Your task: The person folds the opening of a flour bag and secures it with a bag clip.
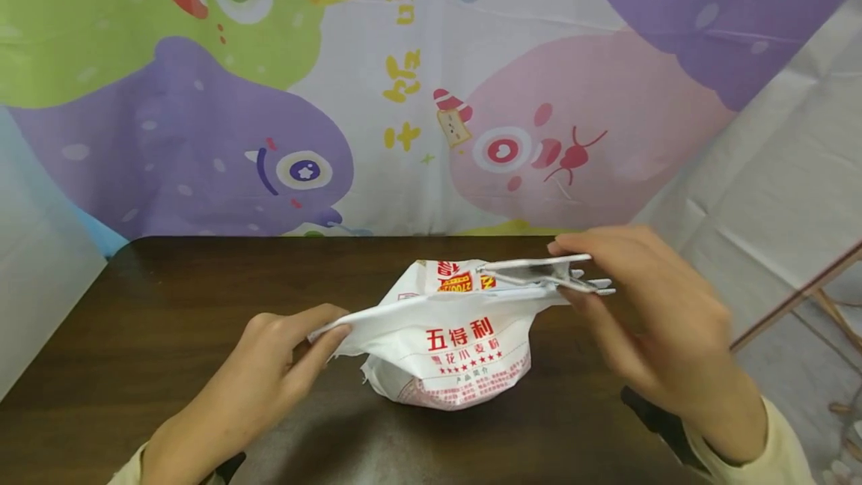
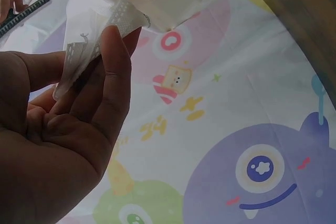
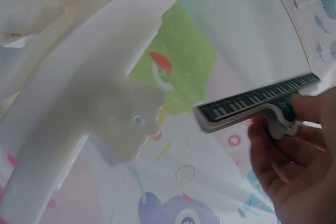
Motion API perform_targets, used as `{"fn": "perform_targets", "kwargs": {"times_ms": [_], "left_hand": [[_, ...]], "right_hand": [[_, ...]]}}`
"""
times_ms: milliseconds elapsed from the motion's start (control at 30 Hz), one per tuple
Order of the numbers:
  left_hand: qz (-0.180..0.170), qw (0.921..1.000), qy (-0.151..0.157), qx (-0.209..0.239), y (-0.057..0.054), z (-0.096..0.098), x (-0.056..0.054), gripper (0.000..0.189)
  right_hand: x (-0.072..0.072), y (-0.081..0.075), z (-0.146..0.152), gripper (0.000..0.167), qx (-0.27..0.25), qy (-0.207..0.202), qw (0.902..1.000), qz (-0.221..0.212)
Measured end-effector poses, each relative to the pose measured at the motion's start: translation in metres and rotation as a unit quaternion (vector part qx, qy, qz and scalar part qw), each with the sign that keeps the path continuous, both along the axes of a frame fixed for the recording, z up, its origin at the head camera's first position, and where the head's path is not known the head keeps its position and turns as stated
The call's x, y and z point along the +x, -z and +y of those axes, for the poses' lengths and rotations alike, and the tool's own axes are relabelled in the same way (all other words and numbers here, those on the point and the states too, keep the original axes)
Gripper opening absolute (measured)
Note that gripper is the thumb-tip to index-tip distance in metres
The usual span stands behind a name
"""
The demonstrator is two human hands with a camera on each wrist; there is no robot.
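Observation:
A white flour bag [image 1: 465,350] with red printing stands on the dark table, its top folded into a long flat strip. My left hand [image 1: 269,373] pinches the left end of that strip between thumb and fingers; the left wrist view shows the perforated white edge [image 2: 86,59] in its grip. With thumb and fingertips, my right hand [image 1: 667,328] holds a metal bag clip [image 1: 545,275] by its handles. In the head view the clip overlaps the right part of the bag's top. The right wrist view shows the clip's dark ridged strip [image 3: 257,98] beside the bag.
The brown table [image 1: 202,283] extends around the bag. Behind its far edge hangs a backdrop [image 1: 417,193] with cartoon creatures. Pale fabric [image 1: 774,193] covers the right side, near a thin brown frame [image 1: 801,294].

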State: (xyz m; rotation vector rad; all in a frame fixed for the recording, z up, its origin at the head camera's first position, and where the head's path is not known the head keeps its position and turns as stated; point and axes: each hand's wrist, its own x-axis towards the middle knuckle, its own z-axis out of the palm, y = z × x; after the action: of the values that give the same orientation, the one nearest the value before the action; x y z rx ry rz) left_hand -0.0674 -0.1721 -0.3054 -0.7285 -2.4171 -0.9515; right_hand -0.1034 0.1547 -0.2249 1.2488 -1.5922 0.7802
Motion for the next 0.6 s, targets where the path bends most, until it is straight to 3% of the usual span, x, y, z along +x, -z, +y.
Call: {"fn": "perform_targets", "kwargs": {"times_ms": [200, 400, 600], "left_hand": [[0.006, 1.0, 0.004, 0.0, -0.001, -0.001, 0.0, 0.018], [0.007, 0.9999, 0.008, 0.004, -0.001, -0.001, 0.001, 0.017], [0.011, 0.9997, 0.019, 0.013, 0.0, -0.001, 0.001, 0.018]], "right_hand": [[0.0, -0.013, -0.016, 0.029, 0.072, 0.011, 0.9971, -0.021], [-0.001, -0.021, -0.03, 0.033, 0.092, -0.012, 0.9948, -0.042], [-0.004, -0.022, -0.039, 0.032, 0.125, -0.012, 0.9915, -0.034]]}}
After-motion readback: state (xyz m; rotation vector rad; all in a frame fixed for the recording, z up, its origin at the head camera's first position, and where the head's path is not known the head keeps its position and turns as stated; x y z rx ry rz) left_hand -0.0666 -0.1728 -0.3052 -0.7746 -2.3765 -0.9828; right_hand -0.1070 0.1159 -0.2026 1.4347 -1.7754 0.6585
